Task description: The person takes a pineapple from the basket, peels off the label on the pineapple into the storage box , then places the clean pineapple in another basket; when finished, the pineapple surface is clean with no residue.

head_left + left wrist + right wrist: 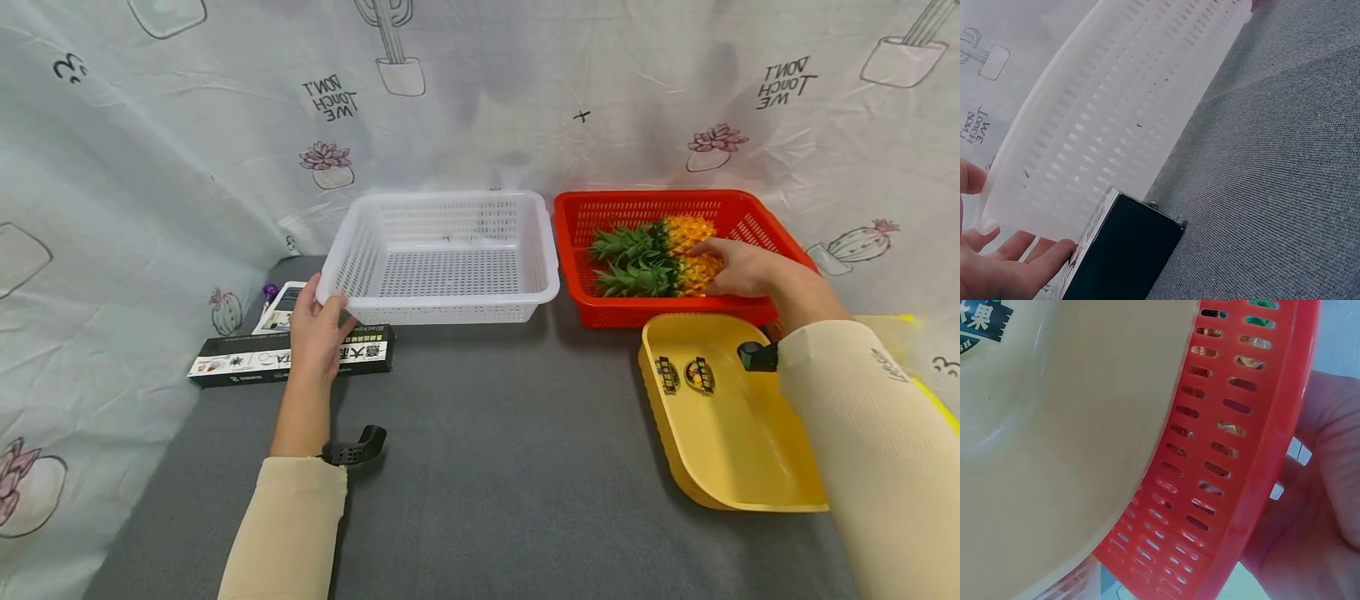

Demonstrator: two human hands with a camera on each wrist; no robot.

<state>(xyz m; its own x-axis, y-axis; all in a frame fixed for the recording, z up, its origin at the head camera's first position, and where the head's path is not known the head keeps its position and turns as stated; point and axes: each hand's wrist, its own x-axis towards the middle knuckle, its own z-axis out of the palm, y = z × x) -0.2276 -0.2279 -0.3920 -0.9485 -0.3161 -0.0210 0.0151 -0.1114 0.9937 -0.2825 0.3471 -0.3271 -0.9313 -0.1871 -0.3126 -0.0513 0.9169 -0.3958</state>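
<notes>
In the head view my left hand grips the left front corner of a white plastic basket, which has slotted walls. The left wrist view has the thumb at the basket's rim and the other fingers beneath it, beside a black box. My right hand reaches into a red plastic basket. Its thumb and fingers straddle the nearer toy-like pineapple at its yellow end. A second pineapple lies just behind it, green leaves pointing left. In the right wrist view the red basket's rim hides the fingertips.
A yellow tray with two dark stickers stands before the red basket, under the right forearm. The long black box lies by the left hand, near a white printed item. Patterned white sheeting hangs behind the grey table.
</notes>
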